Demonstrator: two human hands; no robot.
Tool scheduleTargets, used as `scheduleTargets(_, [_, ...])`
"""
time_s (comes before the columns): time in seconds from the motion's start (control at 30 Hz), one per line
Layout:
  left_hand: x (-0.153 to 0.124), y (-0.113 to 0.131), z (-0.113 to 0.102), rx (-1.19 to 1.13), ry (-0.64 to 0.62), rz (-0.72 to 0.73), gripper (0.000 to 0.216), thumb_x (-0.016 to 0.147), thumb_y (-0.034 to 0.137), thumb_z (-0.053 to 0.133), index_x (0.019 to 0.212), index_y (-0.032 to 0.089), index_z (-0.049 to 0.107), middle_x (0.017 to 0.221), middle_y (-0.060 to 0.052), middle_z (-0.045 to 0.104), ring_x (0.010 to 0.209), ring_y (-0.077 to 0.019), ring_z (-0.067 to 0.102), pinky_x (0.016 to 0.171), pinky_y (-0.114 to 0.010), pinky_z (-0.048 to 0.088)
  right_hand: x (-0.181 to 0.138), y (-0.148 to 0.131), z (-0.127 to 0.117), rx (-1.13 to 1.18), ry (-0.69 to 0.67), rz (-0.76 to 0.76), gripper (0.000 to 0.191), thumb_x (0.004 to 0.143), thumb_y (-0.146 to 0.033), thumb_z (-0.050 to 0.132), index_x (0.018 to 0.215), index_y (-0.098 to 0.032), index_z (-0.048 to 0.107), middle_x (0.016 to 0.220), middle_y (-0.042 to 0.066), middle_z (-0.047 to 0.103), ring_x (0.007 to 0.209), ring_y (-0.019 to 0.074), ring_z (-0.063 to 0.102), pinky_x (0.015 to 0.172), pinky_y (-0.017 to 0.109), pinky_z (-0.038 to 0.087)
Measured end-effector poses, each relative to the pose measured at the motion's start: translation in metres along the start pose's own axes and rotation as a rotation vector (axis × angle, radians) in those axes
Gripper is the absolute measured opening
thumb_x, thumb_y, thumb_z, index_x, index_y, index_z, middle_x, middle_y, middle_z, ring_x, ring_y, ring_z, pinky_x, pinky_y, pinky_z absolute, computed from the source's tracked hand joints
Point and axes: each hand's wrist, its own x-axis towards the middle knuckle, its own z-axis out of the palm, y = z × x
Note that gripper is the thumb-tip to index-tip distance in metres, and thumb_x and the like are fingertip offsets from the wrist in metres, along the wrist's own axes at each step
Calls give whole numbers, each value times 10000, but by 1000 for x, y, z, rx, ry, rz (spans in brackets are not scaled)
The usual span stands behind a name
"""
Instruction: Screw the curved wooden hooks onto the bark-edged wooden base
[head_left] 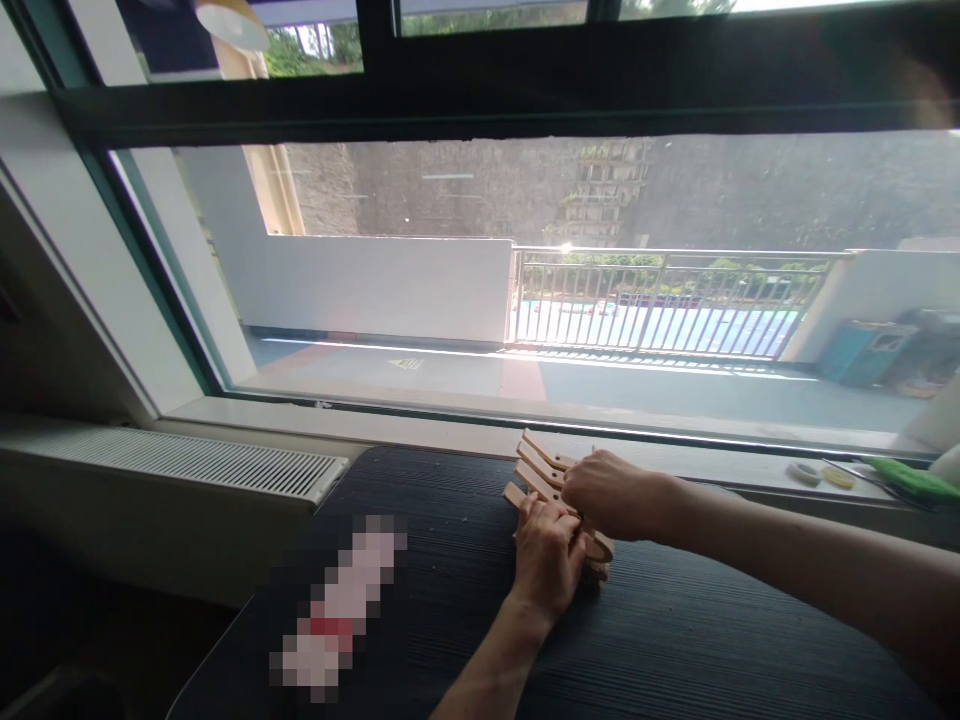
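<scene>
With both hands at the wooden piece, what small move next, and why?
Perhaps ease the right hand back slightly while the left hand steadies the wooden piece: the hands crowd together and hide its middle, so a clearer view would likely help.

Your left hand (549, 555) and right hand (609, 493) cover the middle of the wooden piece (537, 480), and whatever your right hand closes on is hidden. Your left forearm (495, 660) runs off the bottom edge, your right forearm (787, 560) off the right. Left of your hands, pixel blocks mask a pinkish thing (341, 610) you cannot identify; far right of them, the edge cuts off a green item (911, 482).
</scene>
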Motion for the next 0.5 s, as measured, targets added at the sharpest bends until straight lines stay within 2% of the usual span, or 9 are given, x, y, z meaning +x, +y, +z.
scheduleTargets(0.2, [0, -1, 2, 20, 5, 6, 57, 789, 180, 583, 752, 212, 612, 847, -7, 604, 914, -185, 554, 1066, -467, 279, 3, 10, 6, 102, 22, 164, 215, 736, -246, 541, 768, -107, 701, 761, 148, 696, 721, 236, 657, 546, 271, 376])
scheduleTargets(0.27, [0, -1, 3, 21, 9, 2, 58, 793, 188, 583, 750, 213, 612, 845, -5, 605, 912, -183, 553, 1066, -468, 277, 0, 11, 4, 92, 9, 152, 198, 717, -252, 568, 767, -111, 699, 754, 141, 694, 727, 239, 656, 553, 271, 383])
scheduleTargets(0.37, [0, -1, 2, 11, 4, -1, 50, 796, 194, 586, 763, 219, 614, 876, 2, 617, 925, -178, 551, 1061, -462, 283, -5, 7, 0, 52, -8, 80, 144, 696, -166, 593, 792, -128, 693, 778, 119, 699, 771, 249, 657, 583, 276, 396])
scheduleTargets(0.5, [0, -1, 1, -1, -14, -6, 72, 811, 195, 566, 757, 219, 609, 902, -1, 624, 948, -179, 549, 1058, -455, 284, -5, -1, 0, 36, 10, 29, 160, 748, -87, 536, 799, -126, 683, 813, 113, 704, 806, 252, 660, 613, 289, 403])
